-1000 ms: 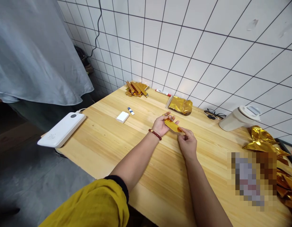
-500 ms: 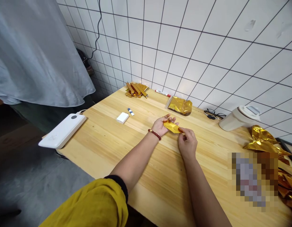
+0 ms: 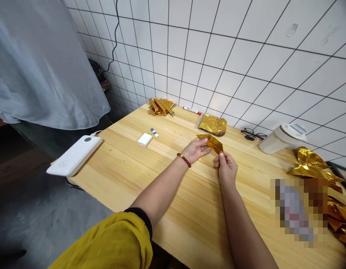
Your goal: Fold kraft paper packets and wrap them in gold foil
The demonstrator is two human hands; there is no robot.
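Over the middle of the wooden table (image 3: 150, 179) I hold a small piece of gold foil paper (image 3: 212, 142) between both hands. My left hand (image 3: 195, 149), with a red bead bracelet on the wrist, pinches its left end with thumb and fingers. My right hand (image 3: 226, 169) pinches the lower right corner from below. The foil stands tilted, lifted a little above the tabletop.
A flat stack of gold foil sheets (image 3: 213, 124) lies just behind my hands. Folded gold strips (image 3: 161, 106) and a red marker (image 3: 192, 110) lie near the wall. A white charger (image 3: 145, 139), a white device (image 3: 74, 154), glasses (image 3: 252, 135), a cup (image 3: 281, 138) and crumpled gold foil (image 3: 315, 168) are also on the table.
The foil piece has been raised and turned more upright. My right hand slid to its lower right corner, while my left hand's fingers closed onto the left end.
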